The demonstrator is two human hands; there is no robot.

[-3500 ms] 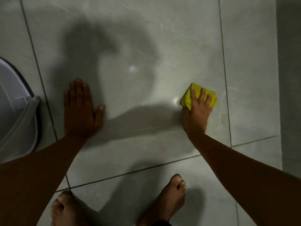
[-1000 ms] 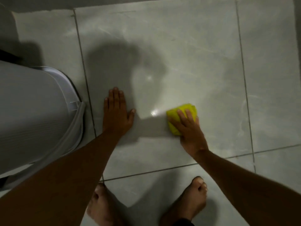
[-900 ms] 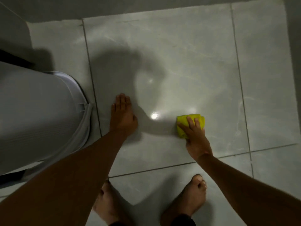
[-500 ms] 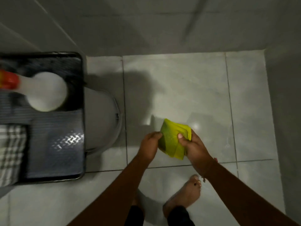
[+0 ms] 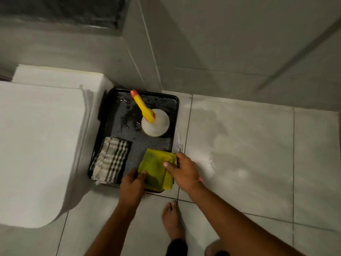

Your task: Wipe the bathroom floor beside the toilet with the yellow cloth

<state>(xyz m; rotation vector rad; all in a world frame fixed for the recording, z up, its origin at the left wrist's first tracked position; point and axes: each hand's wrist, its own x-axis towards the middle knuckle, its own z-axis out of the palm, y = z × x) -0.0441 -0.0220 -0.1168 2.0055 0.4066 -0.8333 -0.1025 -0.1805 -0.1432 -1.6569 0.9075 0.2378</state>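
Observation:
Both of my hands hold the folded yellow cloth (image 5: 155,168) over the near right corner of a black tray (image 5: 175,111). My left hand (image 5: 132,185) pinches its near left corner, and my right hand (image 5: 184,170) grips its right edge. The white toilet (image 5: 36,145) fills the left of the view, with the tray right beside it. The pale grey tiled floor (image 5: 249,154) stretches out to the right of the tray.
In the tray stand a white spray bottle (image 5: 156,121) with a yellow and red nozzle and a folded checked cloth (image 5: 110,159). My bare foot (image 5: 172,220) stands on the floor below the tray. Grey tiled walls (image 5: 239,43) close the far side.
My right hand stopped wiping and lifted the cloth off the floor. My left hand left the floor and took hold of it too. Both carried it left, over the tray, as the view rose.

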